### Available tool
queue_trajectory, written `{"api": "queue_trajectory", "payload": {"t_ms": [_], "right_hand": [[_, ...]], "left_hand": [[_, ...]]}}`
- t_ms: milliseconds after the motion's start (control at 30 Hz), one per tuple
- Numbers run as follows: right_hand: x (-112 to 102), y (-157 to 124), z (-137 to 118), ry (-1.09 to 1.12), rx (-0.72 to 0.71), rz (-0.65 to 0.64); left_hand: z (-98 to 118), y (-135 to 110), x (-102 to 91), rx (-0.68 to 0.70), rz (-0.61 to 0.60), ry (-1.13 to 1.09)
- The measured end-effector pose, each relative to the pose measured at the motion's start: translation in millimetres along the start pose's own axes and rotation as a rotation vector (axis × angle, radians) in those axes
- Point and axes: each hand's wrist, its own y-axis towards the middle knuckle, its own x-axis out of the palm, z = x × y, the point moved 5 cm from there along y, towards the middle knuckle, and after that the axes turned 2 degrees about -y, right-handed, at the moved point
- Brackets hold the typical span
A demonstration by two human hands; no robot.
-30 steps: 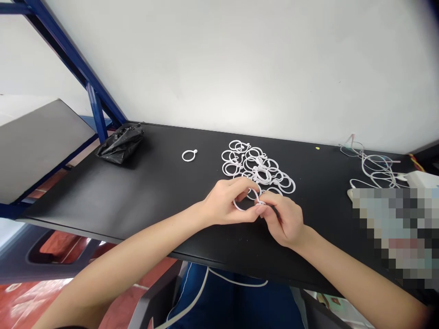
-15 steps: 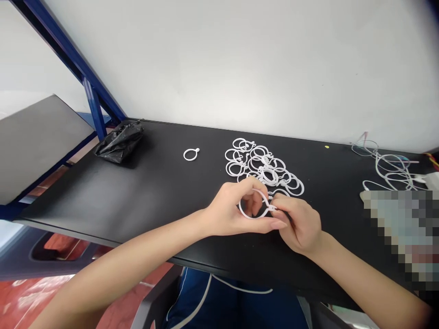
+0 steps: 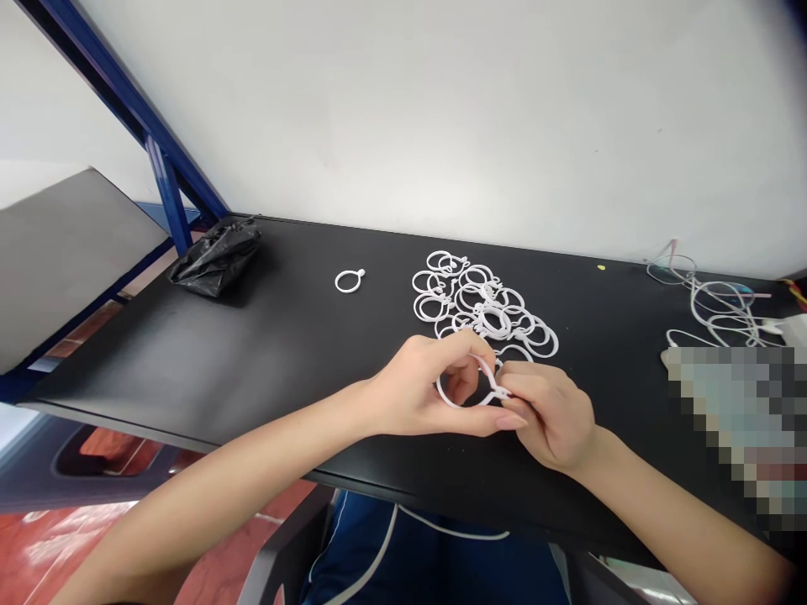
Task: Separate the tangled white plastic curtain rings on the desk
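A white curtain ring (image 3: 489, 376) with a small eyelet is held between my two hands above the black table. My left hand (image 3: 424, 388) curls around its loop, thumb below and fingers above. The fingers of my right hand (image 3: 555, 413) are closed at the eyelet end, where a pinch seems to grip it; the fingertips are partly hidden. Just beyond my hands lies a loose pile of similar white rings (image 3: 495, 323), some overlapping. One single ring (image 3: 361, 273) rests apart from the pile, to the left.
A crumpled black plastic bag (image 3: 218, 256) sits at the table's left end. Toward the right are tangled white cables (image 3: 725, 307), a pair of glasses (image 3: 672, 267) and a blurred-out flat object (image 3: 737, 412). A white wall (image 3: 409, 126) stands behind the black table (image 3: 283, 353).
The eyelet end of the held ring has tipped slightly lower, and my right hand has shifted a little. Both hands keep their grip; the view has moved slightly.
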Motion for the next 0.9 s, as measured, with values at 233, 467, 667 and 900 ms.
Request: {"api": "queue_trajectory", "payload": {"t_ms": [233, 467, 667, 900], "right_hand": [[3.9, -2.1, 1.3, 0.048, 0.004, -0.033], [3.6, -0.9, 0.5, 0.055, -0.003, -0.042], [5.1, -6.8, 6.3, 0.052, 0.053, -0.006], [-4.5, -28.7, 29.4, 0.248, 0.218, 0.391]], "left_hand": [[-3.3, -1.2, 1.7, -0.010, 0.010, -0.006], [-1.4, -0.9, 0.7, 0.013, 0.004, 0.009], [-8.4, 2.2, -0.6, -0.001, -0.016, 0.024], [-25.2, 14.8, -40.8, -0.061, 0.153, 0.285]]}}
